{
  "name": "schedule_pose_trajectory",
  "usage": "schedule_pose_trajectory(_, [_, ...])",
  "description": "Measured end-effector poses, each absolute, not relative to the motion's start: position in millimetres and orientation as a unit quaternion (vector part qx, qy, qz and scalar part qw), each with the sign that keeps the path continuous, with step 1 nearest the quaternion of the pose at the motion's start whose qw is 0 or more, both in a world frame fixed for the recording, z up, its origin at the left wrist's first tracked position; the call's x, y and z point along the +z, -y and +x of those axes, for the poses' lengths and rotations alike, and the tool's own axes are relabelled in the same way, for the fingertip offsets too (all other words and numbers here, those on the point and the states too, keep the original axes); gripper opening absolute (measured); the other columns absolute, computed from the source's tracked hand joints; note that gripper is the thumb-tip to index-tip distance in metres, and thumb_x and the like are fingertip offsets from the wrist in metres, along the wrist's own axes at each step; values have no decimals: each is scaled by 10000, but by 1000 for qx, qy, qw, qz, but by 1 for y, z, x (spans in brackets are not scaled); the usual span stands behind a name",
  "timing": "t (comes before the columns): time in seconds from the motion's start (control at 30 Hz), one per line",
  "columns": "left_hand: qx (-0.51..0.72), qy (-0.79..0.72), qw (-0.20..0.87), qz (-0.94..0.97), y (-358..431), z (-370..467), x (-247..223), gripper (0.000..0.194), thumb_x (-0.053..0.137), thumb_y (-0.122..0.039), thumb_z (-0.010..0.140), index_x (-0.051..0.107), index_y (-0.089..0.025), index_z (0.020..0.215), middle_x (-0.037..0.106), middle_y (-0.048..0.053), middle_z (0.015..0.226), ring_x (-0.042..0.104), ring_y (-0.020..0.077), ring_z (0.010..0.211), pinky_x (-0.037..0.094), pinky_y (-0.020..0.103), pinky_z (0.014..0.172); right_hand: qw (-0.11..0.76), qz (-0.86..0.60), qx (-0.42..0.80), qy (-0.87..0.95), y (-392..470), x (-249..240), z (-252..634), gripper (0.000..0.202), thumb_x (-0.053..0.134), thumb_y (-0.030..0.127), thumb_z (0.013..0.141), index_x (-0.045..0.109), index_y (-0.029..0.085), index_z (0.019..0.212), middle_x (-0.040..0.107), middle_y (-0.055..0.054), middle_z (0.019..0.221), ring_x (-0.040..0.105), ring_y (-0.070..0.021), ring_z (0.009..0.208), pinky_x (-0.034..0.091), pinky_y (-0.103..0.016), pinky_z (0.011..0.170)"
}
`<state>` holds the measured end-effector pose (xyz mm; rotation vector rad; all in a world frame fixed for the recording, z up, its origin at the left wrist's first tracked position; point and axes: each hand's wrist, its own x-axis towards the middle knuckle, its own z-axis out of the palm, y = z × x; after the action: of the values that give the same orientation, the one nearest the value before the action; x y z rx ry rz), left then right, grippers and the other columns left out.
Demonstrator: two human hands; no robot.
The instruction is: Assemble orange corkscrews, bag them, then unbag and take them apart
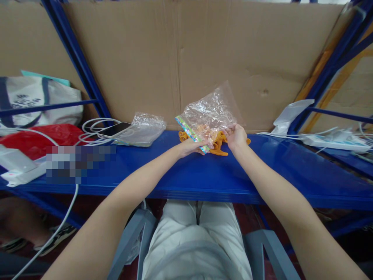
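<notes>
A clear plastic bag [214,107] with a colourful printed strip along one edge is held up, tilted, over the blue tabletop. My left hand [192,147] is closed on it at the lower end of the strip. At the bag's lower right side my right hand [236,136] grips the film with its fingers. Several orange pieces [220,151], curved and tube-like, lie on the table under and around the bag. Through the film, paler orange shapes show near my left fingers; whether they are inside the bag or behind it I cannot tell.
Left of the bag lie a stack of clear plastic bags [140,134] and a dark phone [115,129] among white cables. Further left are a red plastic bag [43,138] and a white power strip [25,171]. Cardboard [140,58] walls the back; another power strip [335,142] sits right.
</notes>
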<state>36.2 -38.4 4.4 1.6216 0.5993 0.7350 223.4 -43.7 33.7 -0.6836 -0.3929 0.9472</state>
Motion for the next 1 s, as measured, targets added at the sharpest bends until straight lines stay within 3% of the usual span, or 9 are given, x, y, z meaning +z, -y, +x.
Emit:
schedule_pose_trajectory(0.1, [317, -278, 554, 717, 33, 32, 5, 342, 854, -411, 707, 747, -129, 869, 765, 110, 864, 701, 194, 780, 556, 319, 732, 808, -350, 429, 202, 35, 29, 235, 182, 464, 99, 868, 468, 220, 731, 538, 89, 627, 529, -72, 504, 493, -195, 511])
schedule_pose_trajectory(0.27, [301, -302, 536, 728, 25, 26, 4, 256, 871, -317, 672, 737, -114, 751, 756, 104, 765, 693, 169, 669, 564, 292, 672, 815, -350, 406, 222, 19, 27, 261, 176, 589, 139, 834, 482, 216, 718, 549, 83, 640, 551, -78, 549, 479, -189, 531])
schedule_pose_trajectory(0.4, [318, -285, 556, 713, 28, 29, 5, 269, 893, -236, 624, 728, -114, 799, 750, 82, 740, 700, 178, 701, 577, 309, 714, 837, -330, 393, 191, 13, 26, 265, 147, 577, 182, 869, 511, 214, 742, 565, 67, 673, 575, -94, 593, 499, -207, 544])
schedule_pose_trajectory(0.6, [333, -267, 567, 705, 31, 30, 6, 347, 907, -207, 594, 726, -122, 877, 739, 54, 723, 701, 180, 719, 577, 313, 738, 807, -325, 417, 263, 19, 28, 259, 223, 634, 387, 886, 534, 224, 770, 585, 28, 738, 623, -127, 690, 566, -258, 617])
schedule_pose_trajectory(0.73, [325, -262, 580, 700, 31, 27, 7, 409, 914, -193, 585, 726, -127, 943, 758, 75, 794, 711, 190, 756, 571, 322, 757, 771, -314, 453, 319, 26, 31, 250, 217, 678, 354, 866, 533, 226, 768, 603, 13, 778, 650, -143, 738, 585, -278, 639])
schedule_pose_trajectory(0.87, [324, -298, 589, 678, 32, 25, 11, 302, 862, -295, 700, 730, -144, 926, 766, 111, 873, 724, 218, 802, 568, 332, 738, 773, -316, 453, 312, 28, 32, 251, 216, 699, 333, 849, 541, 217, 759, 615, 21, 783, 653, -151, 725, 576, -296, 620])
schedule_pose_trajectory(1.0, [417, -318, 598, 606, 30, 25, 18, 312, 717, -463, 836, 718, -166, 932, 767, 101, 906, 731, 229, 838, 571, 318, 723, 786, -331, 414, 318, 25, 31, 260, 254, 747, 356, 800, 547, 208, 748, 596, 43, 721, 603, -130, 630, 540, -280, 565])
